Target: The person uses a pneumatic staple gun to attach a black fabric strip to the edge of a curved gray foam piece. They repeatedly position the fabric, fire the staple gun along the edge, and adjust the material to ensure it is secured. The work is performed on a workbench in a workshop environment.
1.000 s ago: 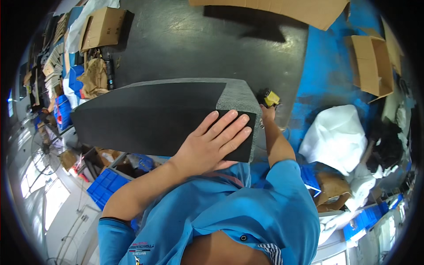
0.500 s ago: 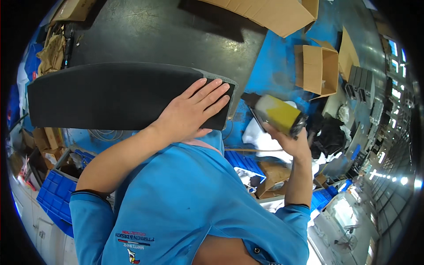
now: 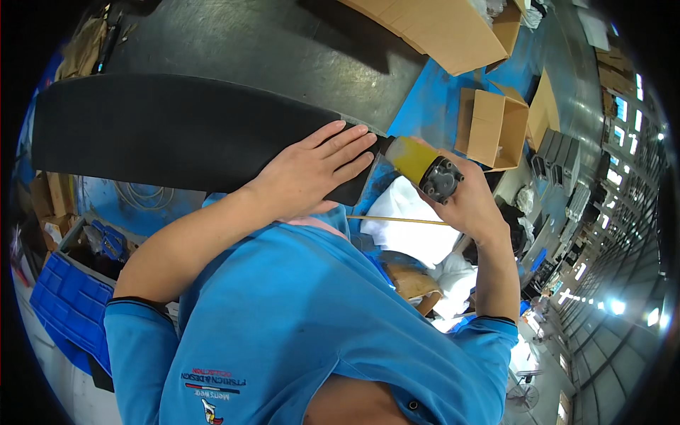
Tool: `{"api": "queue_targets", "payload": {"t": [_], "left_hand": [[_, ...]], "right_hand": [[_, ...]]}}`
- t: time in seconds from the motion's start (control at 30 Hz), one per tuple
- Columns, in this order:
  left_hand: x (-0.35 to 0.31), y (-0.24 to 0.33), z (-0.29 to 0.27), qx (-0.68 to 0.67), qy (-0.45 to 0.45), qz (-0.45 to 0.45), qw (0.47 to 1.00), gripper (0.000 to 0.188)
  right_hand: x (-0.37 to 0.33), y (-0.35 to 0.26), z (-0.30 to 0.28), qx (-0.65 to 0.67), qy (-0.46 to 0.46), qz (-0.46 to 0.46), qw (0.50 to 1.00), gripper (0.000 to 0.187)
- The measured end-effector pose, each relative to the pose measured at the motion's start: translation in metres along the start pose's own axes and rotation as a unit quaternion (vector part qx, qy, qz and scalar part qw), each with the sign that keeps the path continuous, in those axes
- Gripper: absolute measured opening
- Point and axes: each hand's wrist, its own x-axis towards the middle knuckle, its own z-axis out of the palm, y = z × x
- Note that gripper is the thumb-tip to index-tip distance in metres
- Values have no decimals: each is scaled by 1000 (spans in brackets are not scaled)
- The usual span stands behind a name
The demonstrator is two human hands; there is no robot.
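Note:
A long black fabric-covered panel (image 3: 156, 134) with a curved far edge lies across in front of me. My left hand (image 3: 308, 166) rests flat on its right end, fingers stretched out and holding nothing. A grey strip shows along the edge beyond those fingertips. My right hand (image 3: 471, 198) is wrapped round a yellow-and-black staple gun (image 3: 418, 159). Its black end cap faces me, and its dark nose meets the panel's right end, close to my left fingertips. Whether the nose presses on the edge is hard to see.
Open cardboard boxes (image 3: 489, 127) stand at the far right, on blue and dark flooring. White cloth (image 3: 411, 219) lies below my right hand, with a thin rod (image 3: 397, 219) crossing it. At the lower left is a blue plastic crate (image 3: 67, 304). Coiled hose (image 3: 145, 197) shows below the panel.
My right hand has brought the staple gun leftward to the panel's right end and turned its cap toward me. The panel's left part sits higher in view. My left hand stays on it.

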Motion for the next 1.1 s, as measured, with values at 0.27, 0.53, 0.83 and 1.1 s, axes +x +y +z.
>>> {"api": "queue_targets", "payload": {"t": [0.27, 0.53, 0.83, 1.1], "left_hand": [[0, -1, 1, 1, 10, 1, 1000, 98], [-1, -2, -1, 22, 25, -4, 999, 87], [-1, -4, -2, 33, 21, 17, 999, 80], [2, -7, -1, -15, 19, 28, 999, 85]], "right_hand": [[0, -16, 0, -29, 3, 24, 999, 43], [-28, -41, 47, 420, 128, 204, 875, 33], [-14, -73, 89, 424, 221, 269, 836, 35], [-10, -85, 84, 387, 234, 310, 836, 28]]}}
